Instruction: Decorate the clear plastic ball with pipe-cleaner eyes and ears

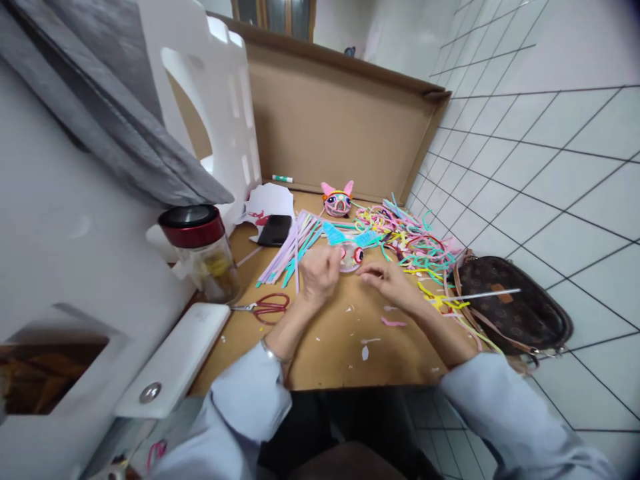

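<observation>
Light blue sleeves [250,393] reach over the brown work surface [320,360]. Beyond, the right hand [393,285] bends its fingers loosely, just beside the blue-eared craft head [351,263]; whether it pinches anything, I cannot tell. Nearer to that head, the left hand [320,272] curls tightly at its left side, contents hidden. The head sits between both hands, its longer spread running crosswise.

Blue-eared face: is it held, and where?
Cannot tell: the left hand overlaps one side of the blue-eared face, hiding any grip; the right hand is beside it, hold unclear.
</observation>
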{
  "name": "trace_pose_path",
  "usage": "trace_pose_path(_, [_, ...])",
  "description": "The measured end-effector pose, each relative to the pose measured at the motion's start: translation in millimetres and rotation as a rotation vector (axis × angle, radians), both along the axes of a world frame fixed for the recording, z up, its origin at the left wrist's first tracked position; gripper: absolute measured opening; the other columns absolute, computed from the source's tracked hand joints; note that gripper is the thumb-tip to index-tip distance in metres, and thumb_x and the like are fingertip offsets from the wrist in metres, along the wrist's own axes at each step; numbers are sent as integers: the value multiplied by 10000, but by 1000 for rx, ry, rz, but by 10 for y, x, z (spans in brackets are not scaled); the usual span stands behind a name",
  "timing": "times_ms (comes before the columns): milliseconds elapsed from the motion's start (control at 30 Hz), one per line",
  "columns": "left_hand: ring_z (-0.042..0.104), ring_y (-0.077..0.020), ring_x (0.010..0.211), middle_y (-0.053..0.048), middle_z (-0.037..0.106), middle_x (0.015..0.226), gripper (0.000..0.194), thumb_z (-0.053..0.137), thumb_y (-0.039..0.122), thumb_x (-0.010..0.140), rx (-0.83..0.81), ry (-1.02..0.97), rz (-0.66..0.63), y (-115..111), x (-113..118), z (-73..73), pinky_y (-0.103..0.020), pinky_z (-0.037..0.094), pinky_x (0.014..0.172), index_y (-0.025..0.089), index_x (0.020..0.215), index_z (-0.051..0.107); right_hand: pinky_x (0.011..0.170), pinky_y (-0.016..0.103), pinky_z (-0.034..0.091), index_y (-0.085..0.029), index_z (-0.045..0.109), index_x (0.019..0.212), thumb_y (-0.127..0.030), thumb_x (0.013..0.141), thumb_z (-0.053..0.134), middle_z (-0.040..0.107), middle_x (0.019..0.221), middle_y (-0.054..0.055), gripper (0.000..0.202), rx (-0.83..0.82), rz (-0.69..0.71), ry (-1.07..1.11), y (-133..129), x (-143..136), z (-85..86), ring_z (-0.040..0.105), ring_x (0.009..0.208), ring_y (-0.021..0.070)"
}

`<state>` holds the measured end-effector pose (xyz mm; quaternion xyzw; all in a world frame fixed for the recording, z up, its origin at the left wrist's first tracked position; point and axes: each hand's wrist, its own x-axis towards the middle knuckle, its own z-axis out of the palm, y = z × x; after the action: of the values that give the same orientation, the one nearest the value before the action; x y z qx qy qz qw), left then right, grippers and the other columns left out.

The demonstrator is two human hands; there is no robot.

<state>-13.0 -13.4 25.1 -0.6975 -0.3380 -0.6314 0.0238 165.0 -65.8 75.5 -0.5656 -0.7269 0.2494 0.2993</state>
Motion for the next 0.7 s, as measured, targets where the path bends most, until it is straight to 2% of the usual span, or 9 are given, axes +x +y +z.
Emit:
trace_pose_path(100, [551,-151,678,-19,598,719,299,392,301,1044,-145,-313,212,234,-336,97,-273,405,667,193,816,552,686,258,461,-159,770,916,-224,874,558,781,854,52,226,-75,45,-156,-109,-449,-99,678,764,173])
trace_pose_path(167, [590,-151,710,-15,624,754,247,394,289,1028,-197,-484,288,356,-496,113,-264,441,715,175,915,581,687,256,451,-156,772,929,-259,894,586,785,879,69,215,-128,48,-307,-115,-763,-117,701,813,186])
trace_pose_path(300, [627,-143,742,-17,657,799,218,414,267,1000,-260,-524,280,452,-595,79,-249,470,742,160,998,604,720,294,480,-143,778,967,-370,927,588,787,1004,150,299,-210,-3,-579,6,-1284,-131,727,964,264])
trace_pose_path(367, [623,-141,719,-20,661,797,225,430,278,992,-259,-505,252,440,-573,67,-249,474,727,155,994,617,701,299,494,-146,778,1005,-371,897,624,784,1035,163,293,-293,-20,-632,88,-1438,-176,734,991,287])
trace_pose_path(400, [620,-141,711,-22,663,795,228,438,287,989,-251,-486,235,426,-557,66,-250,474,720,154,991,623,694,292,495,-155,778,1009,-323,864,653,785,1040,154,255,-300,-29,-635,124,-1480,-204,735,997,285])
trace_pose_path(500, [621,-144,728,-32,677,816,226,455,290,975,-197,-391,189,366,-522,81,-251,475,713,158,983,637,679,282,492,-169,770,1013,-258,836,651,780,1069,144,231,-312,-83,-629,180,-1456,-255,735,1005,273])
trace_pose_path(600, [614,-150,716,-36,685,814,194,483,242,929,-76,-237,155,298,-505,108,-261,463,689,163,923,660,681,279,472,-200,749,1001,-295,885,579,782,1034,107,226,-269,-110,-576,121,-1222,-201,726,974,247])
trace_pose_path(700, [637,-179,748,-49,713,801,200,486,183,880,95,1,79,240,-472,131,-304,459,715,178,864,685,694,273,431,-184,712,916,-241,867,582,762,931,85,151,-57,-139,-442,-14,-861,-65,692,878,214])
